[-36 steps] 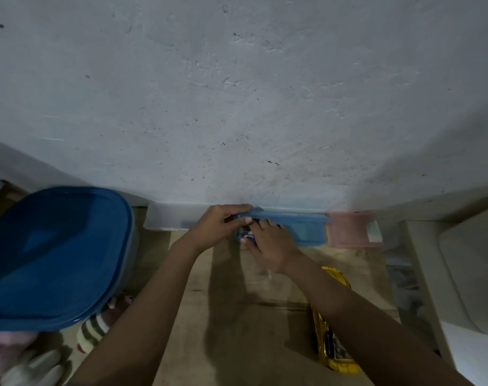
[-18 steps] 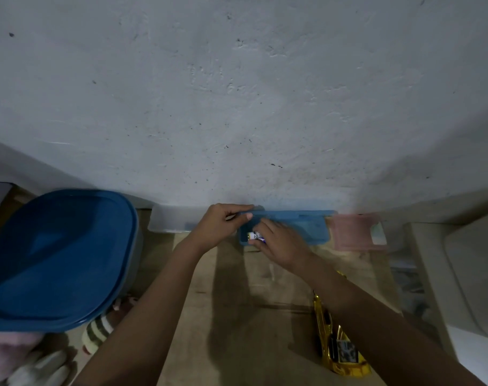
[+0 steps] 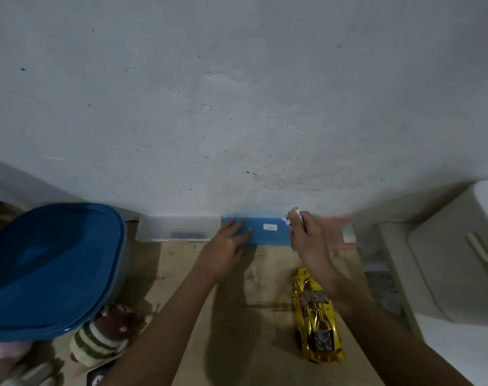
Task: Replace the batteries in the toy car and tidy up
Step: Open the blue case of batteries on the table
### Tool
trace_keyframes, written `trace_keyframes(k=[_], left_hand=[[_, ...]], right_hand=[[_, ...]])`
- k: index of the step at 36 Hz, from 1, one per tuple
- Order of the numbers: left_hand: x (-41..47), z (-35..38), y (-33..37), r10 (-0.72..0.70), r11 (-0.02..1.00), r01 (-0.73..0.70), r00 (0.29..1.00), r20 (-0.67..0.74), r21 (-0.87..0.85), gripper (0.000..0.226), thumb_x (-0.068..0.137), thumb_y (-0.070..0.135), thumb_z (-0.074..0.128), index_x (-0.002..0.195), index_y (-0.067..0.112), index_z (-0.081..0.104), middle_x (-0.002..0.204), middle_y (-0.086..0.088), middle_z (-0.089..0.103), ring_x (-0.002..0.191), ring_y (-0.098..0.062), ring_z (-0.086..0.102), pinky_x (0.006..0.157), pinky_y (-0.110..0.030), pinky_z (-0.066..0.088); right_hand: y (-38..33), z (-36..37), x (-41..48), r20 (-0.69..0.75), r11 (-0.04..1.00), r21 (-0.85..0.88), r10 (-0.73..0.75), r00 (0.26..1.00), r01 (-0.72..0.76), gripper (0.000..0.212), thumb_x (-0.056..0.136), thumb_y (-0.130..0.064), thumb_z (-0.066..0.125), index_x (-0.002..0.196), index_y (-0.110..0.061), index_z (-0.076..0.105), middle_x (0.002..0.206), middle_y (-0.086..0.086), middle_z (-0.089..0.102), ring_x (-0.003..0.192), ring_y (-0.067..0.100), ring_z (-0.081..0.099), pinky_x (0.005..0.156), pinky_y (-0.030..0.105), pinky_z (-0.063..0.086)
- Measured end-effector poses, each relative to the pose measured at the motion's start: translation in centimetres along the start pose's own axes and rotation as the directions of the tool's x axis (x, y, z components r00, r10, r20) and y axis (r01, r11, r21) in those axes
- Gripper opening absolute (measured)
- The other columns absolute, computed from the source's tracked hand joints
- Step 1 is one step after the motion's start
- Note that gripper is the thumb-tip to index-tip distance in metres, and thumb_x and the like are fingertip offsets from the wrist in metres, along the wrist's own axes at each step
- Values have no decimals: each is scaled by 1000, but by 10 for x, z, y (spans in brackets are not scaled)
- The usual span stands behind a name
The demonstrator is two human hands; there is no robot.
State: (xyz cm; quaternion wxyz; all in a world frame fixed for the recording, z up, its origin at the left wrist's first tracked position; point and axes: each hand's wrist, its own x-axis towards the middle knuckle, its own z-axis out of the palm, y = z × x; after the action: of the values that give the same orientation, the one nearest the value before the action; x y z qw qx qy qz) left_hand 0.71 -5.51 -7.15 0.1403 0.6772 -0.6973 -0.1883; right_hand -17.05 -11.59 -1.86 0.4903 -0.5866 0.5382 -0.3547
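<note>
A gold toy car [image 3: 316, 316] lies on the wooden table near my right forearm. Against the wall stands a small blue box [image 3: 268, 231] with its lid down. My left hand [image 3: 226, 247] rests flat on the box's left end, fingers straight. My right hand [image 3: 307, 238] is raised over the box's right end and pinches white-and-blue batteries [image 3: 291, 217] between its fingertips. The hand and batteries are blurred by motion.
A clear box [image 3: 178, 228] sits left of the blue one and a pink box [image 3: 346, 235] sits right of it, all against the wall. A large blue-lidded tub [image 3: 48, 268] fills the left side, with a plush toy [image 3: 106, 338] beside it. White furniture [image 3: 446, 268] stands at right.
My right hand has lifted the batteries out of the blue box and moved right. The lid is now down, with my left hand flat on it instead of holding it up.
</note>
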Motion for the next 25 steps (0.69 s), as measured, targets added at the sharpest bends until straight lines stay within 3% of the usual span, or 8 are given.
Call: trace_keyframes(k=[2,6,9,17,19,22,25], left_hand=[[2,7,7,-30,994,29,999,11,109,45,99,17,43,143,23,37,155,-8,23,144,-29,16,117,-39,25],[3,15,13,-92,977,93,996,-16,194,50,101,15,36,148,27,23,158,-2,13,146,-25,6,115,-33,24],[1,16,17,-111,971,107,994,8,213,54,100,10,36,149,26,19,159,-2,9,146,-25,2,111,-33,32],[-3,17,18,-117,974,114,993,5,195,55,100,10,36,149,26,18,159,-1,4,147,-23,-1,112,-32,29],[-4,15,19,-124,975,123,992,-6,183,53,100,12,36,148,26,20,159,-1,6,147,-23,1,113,-31,26],[-3,9,17,-74,982,76,997,-19,175,51,94,10,51,142,23,39,154,-5,26,143,-27,22,109,-34,36],[0,9,2,29,988,-20,998,-58,150,60,59,7,87,114,20,68,126,-9,62,113,-31,61,80,-34,56]], right_hand=[[1,-4,3,29,975,148,166,986,-168,32,98,-32,42,70,-17,48,58,-1,39,39,1,38,41,18,30],[3,-11,3,99,918,256,288,953,-304,31,98,-34,40,84,-8,51,62,1,41,45,6,34,38,16,28],[6,-15,3,136,906,261,306,942,-332,31,98,-34,39,91,-6,51,65,0,43,49,6,34,38,14,29],[18,-17,1,203,913,211,308,929,-349,23,98,-30,41,87,-11,48,65,-1,42,40,2,34,38,15,26],[19,-13,0,214,953,69,275,937,-295,22,98,-31,41,82,-17,47,66,-1,41,45,2,37,41,16,28],[23,-5,-4,305,948,-319,120,945,-18,18,98,-30,42,85,-20,48,76,0,50,68,12,49,57,25,36],[29,5,-5,499,827,-502,38,866,252,19,98,-30,39,96,-14,47,90,7,54,82,20,52,68,32,38]])
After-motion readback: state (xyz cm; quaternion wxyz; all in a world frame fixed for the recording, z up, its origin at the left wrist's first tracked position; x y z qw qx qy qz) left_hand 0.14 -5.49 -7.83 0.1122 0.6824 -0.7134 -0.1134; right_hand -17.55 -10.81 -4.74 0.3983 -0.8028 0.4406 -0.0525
